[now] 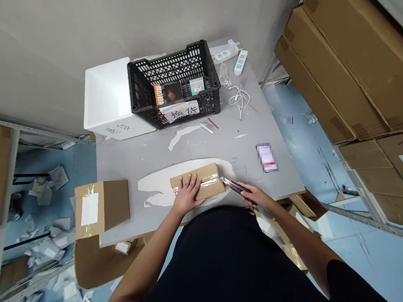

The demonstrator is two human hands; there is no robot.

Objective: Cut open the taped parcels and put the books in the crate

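A small brown cardboard box [208, 173] with clear tape along its top lies on a white patch of the grey table [125, 162]. Flat on the box's left part rests my left hand [187, 194], its fingers spread. My right hand [253, 195] is wrapped round a black and red utility knife [235, 185]. The knife's blade points left and meets the box's right end, at the taped seam.
Behind the box stand a black crate [190, 107] holding books and a white foam box [108, 100]. A larger carton [116, 203] sits at the table's left edge. To the right are a phone [267, 157], a white cable [239, 98] and power strips [241, 63].
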